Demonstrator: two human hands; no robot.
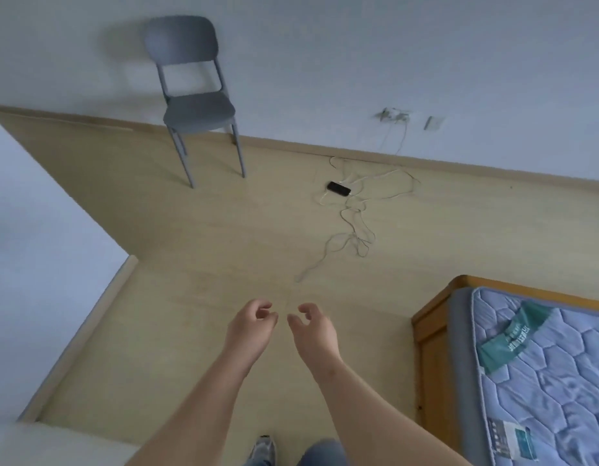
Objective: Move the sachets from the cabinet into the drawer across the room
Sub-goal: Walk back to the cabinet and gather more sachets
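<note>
Both hands hung loosely curled and held nothing, the left hand (250, 326) just beside the right hand (312, 327), above the floor (197, 250).

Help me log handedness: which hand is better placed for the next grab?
Neither clearly: the left hand and right hand are both empty, loosely curled, side by side, with no target in view to favour one.

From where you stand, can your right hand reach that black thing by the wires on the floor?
Probably not. The right hand hovers empty over the floor, while the black device lies far ahead among cables. Nothing blocks the way, but it would need steps and a bend.
</note>
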